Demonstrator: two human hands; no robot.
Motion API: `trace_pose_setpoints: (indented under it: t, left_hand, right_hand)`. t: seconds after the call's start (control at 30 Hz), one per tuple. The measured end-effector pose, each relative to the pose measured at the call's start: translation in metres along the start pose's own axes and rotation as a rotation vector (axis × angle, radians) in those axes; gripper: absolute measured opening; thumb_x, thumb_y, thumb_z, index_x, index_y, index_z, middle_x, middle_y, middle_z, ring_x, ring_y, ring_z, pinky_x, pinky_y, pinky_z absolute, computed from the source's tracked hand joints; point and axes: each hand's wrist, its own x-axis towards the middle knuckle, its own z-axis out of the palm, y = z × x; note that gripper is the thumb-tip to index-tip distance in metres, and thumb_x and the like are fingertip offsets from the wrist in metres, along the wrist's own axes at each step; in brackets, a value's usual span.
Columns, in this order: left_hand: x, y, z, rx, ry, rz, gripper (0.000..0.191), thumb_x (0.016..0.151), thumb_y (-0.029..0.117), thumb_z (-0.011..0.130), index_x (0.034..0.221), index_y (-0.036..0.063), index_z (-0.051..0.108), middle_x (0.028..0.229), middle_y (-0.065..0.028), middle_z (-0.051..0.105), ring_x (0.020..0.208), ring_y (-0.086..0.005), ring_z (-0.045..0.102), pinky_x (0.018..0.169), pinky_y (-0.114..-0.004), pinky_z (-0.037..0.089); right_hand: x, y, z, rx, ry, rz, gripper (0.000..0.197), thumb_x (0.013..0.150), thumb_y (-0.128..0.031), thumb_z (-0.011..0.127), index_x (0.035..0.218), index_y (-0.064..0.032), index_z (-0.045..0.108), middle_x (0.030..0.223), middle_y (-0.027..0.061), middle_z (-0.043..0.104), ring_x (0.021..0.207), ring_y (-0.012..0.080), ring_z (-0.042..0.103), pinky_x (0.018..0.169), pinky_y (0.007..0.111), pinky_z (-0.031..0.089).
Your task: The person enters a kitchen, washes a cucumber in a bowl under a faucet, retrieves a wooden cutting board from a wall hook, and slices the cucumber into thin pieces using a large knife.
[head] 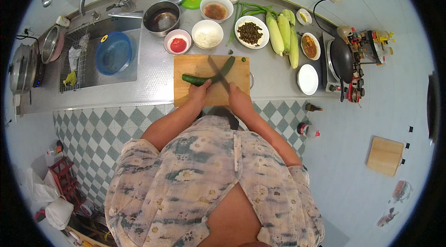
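A long, curved dark-green cucumber (195,80) lies across the wooden cutting board (216,99). My left hand (198,94) holds it near its middle, with the fingers against its near side. In my right hand (239,100) is the handle of a kitchen knife (217,69), whose blade points away from me and crosses over the cucumber. Whether the edge has entered the flesh I cannot tell. A small green cucumber end (244,59) sits at the board's far right corner, and another small dark piece (230,52) rests just beyond the board.
Behind the board stand a red-filled bowl (178,45), a white-filled bowl (207,34), a bowl of dark chopped food (250,34) and a pot (161,19). Corn ears (285,33) lie rightward, near an empty white bowl (308,80) and a wok (341,59). A sink (120,81) is leftward.
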Motion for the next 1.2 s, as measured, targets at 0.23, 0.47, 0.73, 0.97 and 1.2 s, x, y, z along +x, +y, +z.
trace_pose_setpoints:
  t: [0.23, 0.47, 0.73, 0.97, 1.2]
  left_hand:
    - [0.010, -0.013, -0.003, 0.013, -0.022, 0.075, 0.032, 0.075, 0.004, 0.072, 0.101, 0.0047, 0.055, 0.090, -0.0061, 0.062, 0.069, -0.0174, 0.060, 0.053, -0.028, 0.052]
    - [-0.009, -0.001, -0.016, 0.102, -0.018, 0.082, 0.025, 0.078, 0.013, 0.071, 0.096, 0.0044, 0.055, 0.081, -0.0062, 0.062, 0.056, -0.0163, 0.058, 0.046, -0.028, 0.050]
    - [-0.003, -0.001, -0.024, 0.262, -0.036, 0.172, 0.028, 0.081, 0.019, 0.069, 0.087, 0.0068, 0.044, 0.069, -0.0076, 0.054, 0.049, -0.0153, 0.053, 0.042, -0.028, 0.047]
    - [0.006, 0.002, -0.028, 0.152, -0.047, 0.149, 0.028, 0.079, 0.015, 0.069, 0.088, 0.0038, 0.045, 0.069, -0.0079, 0.054, 0.051, -0.0155, 0.055, 0.044, -0.027, 0.047]
    - [0.002, 0.000, -0.032, 0.120, -0.057, 0.180, 0.028, 0.079, 0.012, 0.069, 0.091, 0.0035, 0.044, 0.071, -0.0091, 0.056, 0.053, -0.0165, 0.057, 0.047, -0.027, 0.049]
  right_hand:
    - [0.020, 0.016, 0.045, 0.021, 0.066, -0.075, 0.023, 0.083, -0.008, 0.043, 0.105, -0.0028, 0.038, 0.093, 0.0253, 0.058, 0.078, 0.0425, 0.059, 0.066, 0.050, 0.046]
    - [0.027, 0.015, 0.044, -0.073, 0.036, -0.157, 0.026, 0.084, -0.012, 0.046, 0.107, -0.0048, 0.038, 0.093, 0.0242, 0.060, 0.076, 0.0430, 0.060, 0.065, 0.050, 0.047]
    - [0.040, 0.025, 0.034, 0.010, 0.005, -0.218, 0.025, 0.086, -0.015, 0.044, 0.108, -0.0052, 0.038, 0.093, 0.0240, 0.060, 0.075, 0.0428, 0.060, 0.065, 0.051, 0.047]
    - [0.050, 0.034, 0.023, -0.095, -0.052, -0.301, 0.031, 0.088, -0.016, 0.043, 0.117, -0.0076, 0.035, 0.094, 0.0248, 0.059, 0.078, 0.0429, 0.059, 0.067, 0.051, 0.046]
    - [0.051, 0.017, -0.011, 0.004, -0.063, -0.429, 0.029, 0.088, -0.018, 0.045, 0.114, -0.0077, 0.037, 0.095, 0.0230, 0.059, 0.076, 0.0442, 0.057, 0.066, 0.052, 0.044]
